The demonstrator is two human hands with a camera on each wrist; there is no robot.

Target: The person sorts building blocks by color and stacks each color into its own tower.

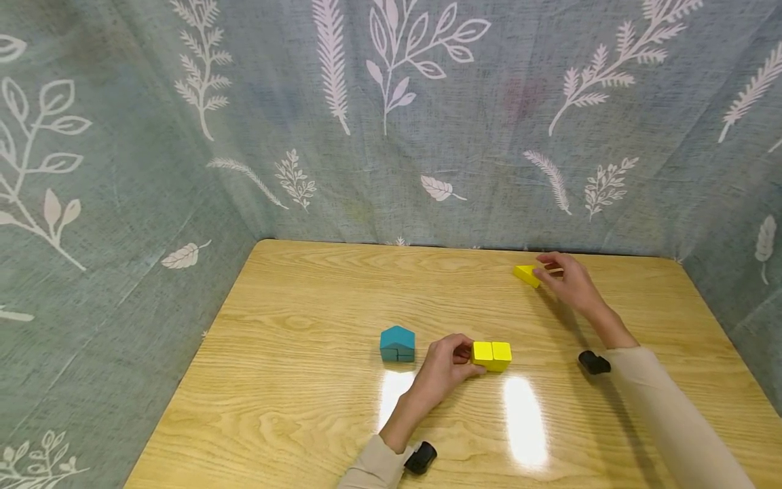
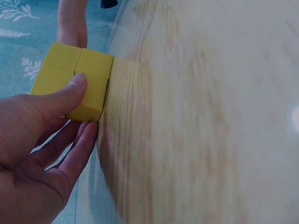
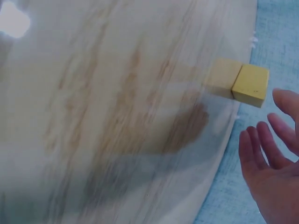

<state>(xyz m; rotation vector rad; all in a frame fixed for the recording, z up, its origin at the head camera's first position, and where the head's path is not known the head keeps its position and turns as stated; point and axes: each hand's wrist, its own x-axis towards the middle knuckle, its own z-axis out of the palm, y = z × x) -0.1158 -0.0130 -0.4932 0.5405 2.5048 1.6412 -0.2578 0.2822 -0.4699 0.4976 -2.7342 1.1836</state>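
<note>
In the head view, yellow cube blocks (image 1: 491, 355) stand in a two-by-two stack on the table. My left hand (image 1: 444, 367) holds their left side, thumb across the front and fingers behind. The left wrist view shows the thumb on the yellow blocks (image 2: 70, 84), over the seams between them. Farther back on the table lies a yellow triangular block (image 1: 527, 274). My right hand (image 1: 569, 278) is just right of it, thumb and fingers spread. In the right wrist view, a gap shows between the fingers (image 3: 261, 144) and the yellow triangular block (image 3: 251, 85).
A small teal house shape made of blocks (image 1: 397, 344) stands left of my left hand. The wooden table (image 1: 293, 407) ends at a grey-green leaf-patterned cloth (image 1: 366, 190) at the back and sides. Black wrist cameras sit under both sleeves.
</note>
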